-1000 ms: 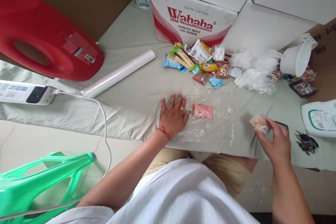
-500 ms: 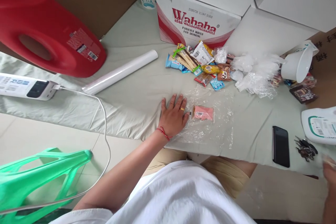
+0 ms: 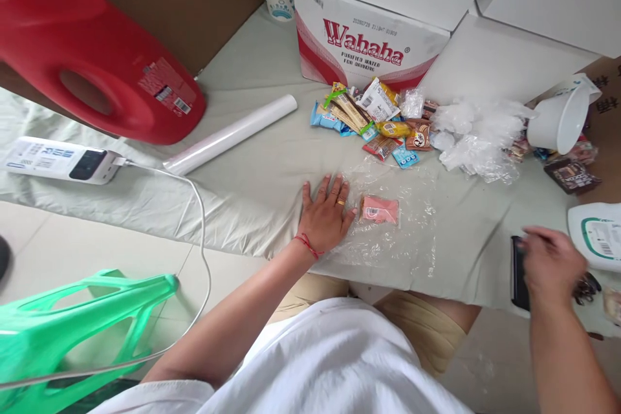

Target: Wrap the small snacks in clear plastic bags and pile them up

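My left hand (image 3: 326, 215) lies flat with its fingers spread on the cloth-covered table, over the left edge of a clear plastic sheet (image 3: 412, 239). On that sheet rests a small pink-labelled snack packet (image 3: 381, 210), just right of my thumb. Over at the right, my right hand (image 3: 554, 265) is smeared by motion above a black phone (image 3: 520, 275), hiding part of it. Whether its fingers hold anything does not show. Dark keys (image 3: 588, 288) peek out beside my right wrist.
Several snack packets (image 3: 381, 119) and crumpled clear plastic (image 3: 478, 136) lie along the white box (image 3: 369, 39). A white cup (image 3: 557, 119) lies tipped at right. Leftward are a plastic roll (image 3: 233, 132), red jug (image 3: 160, 90), cabled power bank (image 3: 63, 162) and green stool (image 3: 97, 317).
From the right edge, my right hand has moved left and in over the phone and keys. My left hand stays flat on the sheet. The view has shifted slightly.
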The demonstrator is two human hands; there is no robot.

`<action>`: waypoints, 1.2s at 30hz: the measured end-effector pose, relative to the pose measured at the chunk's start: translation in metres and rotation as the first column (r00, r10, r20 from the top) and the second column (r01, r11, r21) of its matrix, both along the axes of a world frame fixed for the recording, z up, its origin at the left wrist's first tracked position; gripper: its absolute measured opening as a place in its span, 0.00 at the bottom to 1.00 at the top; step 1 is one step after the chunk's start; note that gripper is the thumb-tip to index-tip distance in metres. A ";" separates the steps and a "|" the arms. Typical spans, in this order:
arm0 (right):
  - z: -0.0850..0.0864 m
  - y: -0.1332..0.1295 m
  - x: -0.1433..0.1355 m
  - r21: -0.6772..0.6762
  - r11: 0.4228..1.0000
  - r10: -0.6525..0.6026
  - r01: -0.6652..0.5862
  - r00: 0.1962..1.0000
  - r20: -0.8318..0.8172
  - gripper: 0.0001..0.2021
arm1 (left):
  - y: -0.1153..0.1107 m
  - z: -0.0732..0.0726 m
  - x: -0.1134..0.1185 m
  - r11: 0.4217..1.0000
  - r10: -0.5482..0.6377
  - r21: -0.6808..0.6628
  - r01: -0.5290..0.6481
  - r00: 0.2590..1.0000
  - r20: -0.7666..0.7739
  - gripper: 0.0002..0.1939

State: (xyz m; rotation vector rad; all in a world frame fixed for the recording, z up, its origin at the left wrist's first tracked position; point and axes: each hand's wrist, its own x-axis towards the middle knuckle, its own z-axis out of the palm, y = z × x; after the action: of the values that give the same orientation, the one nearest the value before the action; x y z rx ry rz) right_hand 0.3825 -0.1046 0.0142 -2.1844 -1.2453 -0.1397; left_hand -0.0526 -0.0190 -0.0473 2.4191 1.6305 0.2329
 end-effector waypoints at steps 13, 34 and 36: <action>-0.014 0.260 -0.165 -0.430 0.686 0.708 -0.588 0.675 0.207 0.37 | 0.000 0.000 0.000 1.000 0.006 -0.015 -0.006 1.000 -0.014 0.36; -0.021 0.324 -0.201 -0.307 0.746 0.647 -0.590 0.752 0.128 0.44 | 0.000 0.004 -0.003 0.999 -0.014 -0.042 0.015 1.000 0.025 0.35; -0.028 0.326 -0.207 -0.342 0.736 0.655 -0.583 0.741 0.146 0.44 | 0.000 0.003 -0.003 0.999 -0.011 -0.041 0.012 1.000 0.027 0.35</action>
State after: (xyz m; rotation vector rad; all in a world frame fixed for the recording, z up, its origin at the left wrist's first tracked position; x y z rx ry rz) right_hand 0.1752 0.2218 -0.0142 -1.8632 -2.2091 0.0370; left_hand -0.0554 -0.0194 -0.0439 2.3842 1.5947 0.2268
